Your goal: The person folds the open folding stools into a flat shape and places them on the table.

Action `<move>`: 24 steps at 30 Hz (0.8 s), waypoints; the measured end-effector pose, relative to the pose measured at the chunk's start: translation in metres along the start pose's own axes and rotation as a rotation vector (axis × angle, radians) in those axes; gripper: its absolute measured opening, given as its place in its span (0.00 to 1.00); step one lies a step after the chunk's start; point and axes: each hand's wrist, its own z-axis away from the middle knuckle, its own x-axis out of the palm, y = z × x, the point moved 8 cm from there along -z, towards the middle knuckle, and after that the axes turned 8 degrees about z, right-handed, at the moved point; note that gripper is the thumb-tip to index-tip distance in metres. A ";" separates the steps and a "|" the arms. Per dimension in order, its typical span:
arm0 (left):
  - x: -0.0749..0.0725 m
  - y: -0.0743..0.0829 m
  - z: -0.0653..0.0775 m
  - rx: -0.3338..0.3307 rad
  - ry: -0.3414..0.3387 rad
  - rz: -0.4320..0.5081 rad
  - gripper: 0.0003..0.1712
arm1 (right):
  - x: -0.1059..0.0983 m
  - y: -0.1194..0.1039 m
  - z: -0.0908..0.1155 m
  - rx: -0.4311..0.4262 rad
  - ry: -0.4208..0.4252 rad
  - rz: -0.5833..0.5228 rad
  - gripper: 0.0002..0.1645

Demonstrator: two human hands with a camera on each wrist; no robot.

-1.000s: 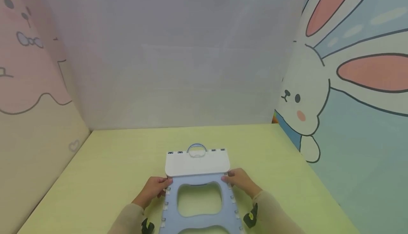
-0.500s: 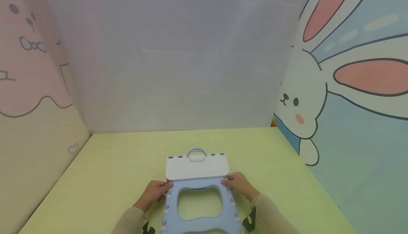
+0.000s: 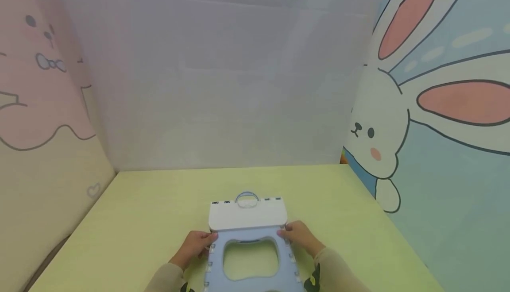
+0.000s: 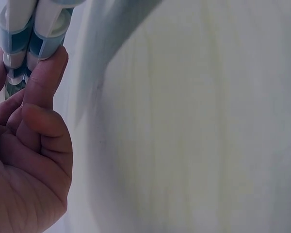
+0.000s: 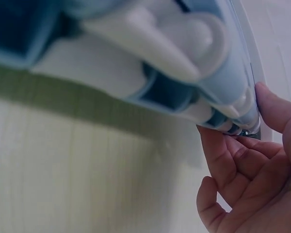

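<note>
A folding step stool [image 3: 248, 217], folded flat, lies in front of me with its white panel and carry handle [image 3: 247, 194] pointing away. Its light blue leg frame [image 3: 215, 265] has a big rounded opening and hinge knuckles down both sides. My left hand [image 3: 193, 245] grips the left edge just below the white panel, thumb on top, fingers curled underneath. On the opposite edge, my right hand [image 3: 303, 235] pinches the frame the same way. Close up in the right wrist view, white and blue hinge joints [image 5: 184, 63] run toward the fingertips. The stool's near end is cut off by the frame.
A pale yellow-green table [image 3: 159, 203] lies under the stool. A whitish cloth wall [image 3: 219, 84] stands behind it. Walls with cartoon pictures, including a rabbit [image 3: 378, 119] on the right, close in both sides.
The whole scene sits slightly lower in the head view as the camera tilts up. Both hands keep the same hold on the step stool, which stays folded.
</note>
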 end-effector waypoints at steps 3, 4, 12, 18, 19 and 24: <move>0.002 -0.001 0.000 0.003 -0.022 0.000 0.21 | 0.001 0.002 0.000 0.009 -0.001 0.006 0.21; 0.002 -0.001 0.000 0.004 -0.028 0.000 0.21 | 0.001 0.002 0.000 0.012 -0.002 0.009 0.22; 0.001 -0.001 0.000 0.023 -0.025 0.014 0.21 | 0.003 0.006 -0.001 0.035 -0.020 0.005 0.19; 0.001 -0.003 -0.001 0.022 -0.026 -0.005 0.21 | 0.005 0.007 -0.003 0.026 -0.022 0.017 0.19; 0.001 -0.003 -0.001 0.020 -0.026 -0.009 0.21 | 0.006 0.008 -0.003 0.027 -0.024 0.021 0.19; 0.002 -0.005 -0.001 0.015 -0.026 -0.021 0.21 | 0.008 0.011 -0.005 0.022 -0.029 0.038 0.20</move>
